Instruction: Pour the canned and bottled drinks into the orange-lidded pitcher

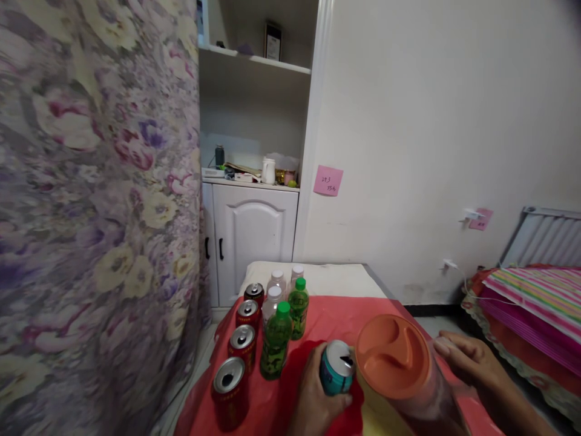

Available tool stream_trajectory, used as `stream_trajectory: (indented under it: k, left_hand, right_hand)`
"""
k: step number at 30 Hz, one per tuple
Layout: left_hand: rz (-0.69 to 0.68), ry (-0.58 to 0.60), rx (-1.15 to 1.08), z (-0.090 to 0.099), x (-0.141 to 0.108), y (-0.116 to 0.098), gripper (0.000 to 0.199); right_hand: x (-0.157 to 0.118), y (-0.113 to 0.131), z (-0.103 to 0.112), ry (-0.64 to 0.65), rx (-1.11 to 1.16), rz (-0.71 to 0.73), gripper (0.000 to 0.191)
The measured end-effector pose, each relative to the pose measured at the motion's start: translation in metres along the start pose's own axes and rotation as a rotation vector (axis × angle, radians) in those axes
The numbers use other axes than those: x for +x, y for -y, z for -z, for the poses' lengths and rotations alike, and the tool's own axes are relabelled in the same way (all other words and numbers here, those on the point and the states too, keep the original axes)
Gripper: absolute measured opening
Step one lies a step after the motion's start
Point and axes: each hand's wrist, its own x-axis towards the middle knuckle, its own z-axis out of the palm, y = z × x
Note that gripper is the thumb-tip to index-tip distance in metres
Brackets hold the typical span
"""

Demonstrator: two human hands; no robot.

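1. Teal can, rm around it: white wall, floral curtain, cupboard.
2. Red-sheeted tbl: bottles + other cans stand L.
3. Orange-lidded container: just beside can, to its R.
4. L hand clamped on can, low ctr; R hand near container, can't tell grip.
5. Step now, prob.: holding can; next move calls for steady grip, clear of container.

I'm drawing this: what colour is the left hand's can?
The drink can is teal with a silver top, head view.
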Motion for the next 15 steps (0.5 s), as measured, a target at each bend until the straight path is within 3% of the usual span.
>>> stream_trajectory:
  k: [15]
  left_hand:
    - [-0.040,0.012,-0.007,-0.001,0.002,0.010,0.076]
  right_hand:
    - [0.000,0.000,-0.001,-0.015,0.042,-0.005,0.061]
